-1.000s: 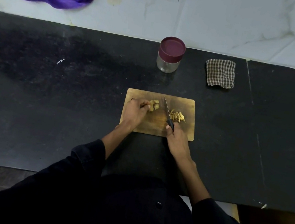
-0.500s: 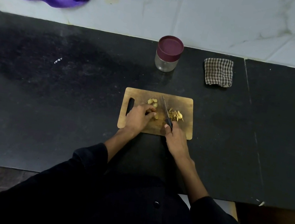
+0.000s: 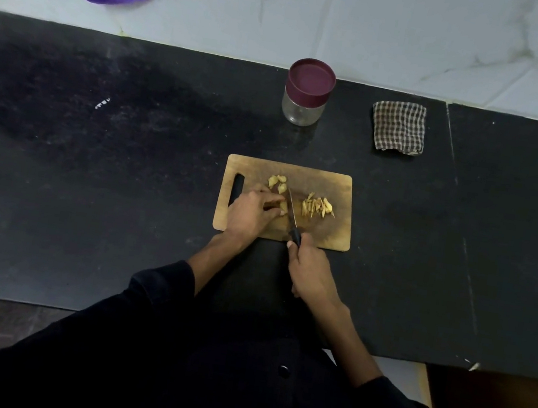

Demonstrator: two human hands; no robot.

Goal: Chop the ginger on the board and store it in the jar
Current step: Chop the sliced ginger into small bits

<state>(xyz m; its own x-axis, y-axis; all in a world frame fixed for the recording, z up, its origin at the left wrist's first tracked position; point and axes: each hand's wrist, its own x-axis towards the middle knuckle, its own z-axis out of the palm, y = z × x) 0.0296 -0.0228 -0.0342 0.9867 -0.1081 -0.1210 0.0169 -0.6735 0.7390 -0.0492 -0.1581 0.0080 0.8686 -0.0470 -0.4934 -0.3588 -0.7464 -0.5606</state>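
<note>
Ginger piece pinned on board by left hand fingertips; right hand grips knife, blade pointing away, slightly leftward.

Black long-sleeved buttoned shirt, sleeves pushed up forearms.

Left hand drew back from upper ginger pieces to pin one piece nearer the body; knife blade now against it. Board handle slot uncovered.
</note>
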